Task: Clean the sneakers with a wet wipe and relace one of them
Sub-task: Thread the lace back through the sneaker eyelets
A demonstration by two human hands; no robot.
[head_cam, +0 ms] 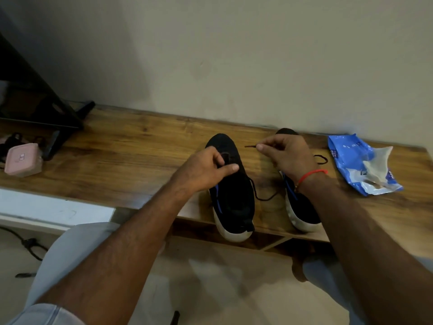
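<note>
Two black sneakers side by side on wooden surface (140,146), toes toward wall. Lace (264,197) thin, limp, light; likely to flop and slip, best pinched right at stiff tip. Left sneaker (234,195) soft knit upper, likely needs steadying near eyelets. Left hand (206,170) curled at tongue area of left sneaker, gripping upper. Right hand (288,156) above right sneaker (302,214), thumb and forefinger pinching lace end, tip pointing left. Wet wipe pack (358,165) well right, torn open.
</note>
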